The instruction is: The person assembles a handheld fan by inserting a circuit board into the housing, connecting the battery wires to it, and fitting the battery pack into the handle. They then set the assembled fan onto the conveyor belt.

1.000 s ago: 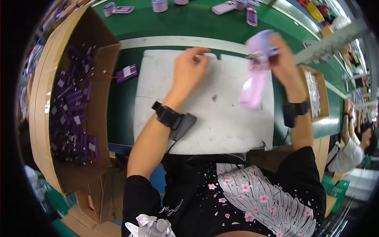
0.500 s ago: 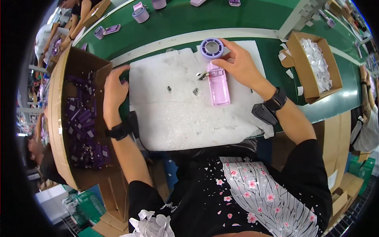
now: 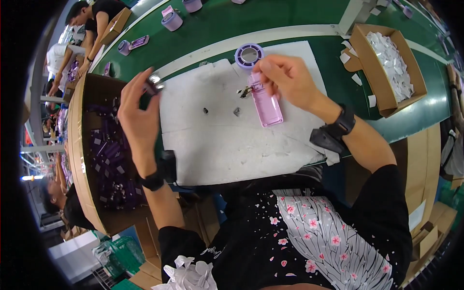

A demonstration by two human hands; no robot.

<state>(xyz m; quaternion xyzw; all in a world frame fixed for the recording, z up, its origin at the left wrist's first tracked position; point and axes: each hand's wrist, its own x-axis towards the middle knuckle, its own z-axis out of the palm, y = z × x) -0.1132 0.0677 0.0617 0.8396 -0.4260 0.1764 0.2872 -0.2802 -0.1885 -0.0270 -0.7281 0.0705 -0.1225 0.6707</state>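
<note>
On a white foam sheet [image 3: 203, 140] lies an open pink plastic casing [image 3: 268, 108], long and shallow. Joined to its upper end is a round purple ring-shaped head [image 3: 249, 55] with a grey centre. Small wires and a metallic part [image 3: 245, 92] stick out at the casing's left side. My right hand [image 3: 290, 79] is over the casing's upper end, fingers curled together; what they pinch, if anything, is hidden. At the foam's left edge, my left hand [image 3: 137, 113] holds a small shiny metal piece [image 3: 155, 83] between thumb and fingers. Its exact kind is blurred.
A deep cardboard box [image 3: 77, 154] of dark purple cylinders stands at the left. At the right, a smaller carton [image 3: 362, 58] holds many white pieces. Purple device parts [image 3: 171, 21] sit on the green table [image 3: 270, 13] beyond a white strip. Co-workers [image 3: 104, 21] are at far left.
My left hand has risen at the box's edge, and the shiny metal piece now shows in its fingers. My right hand has moved from the round head down over the casing, its fingers curling in.
</note>
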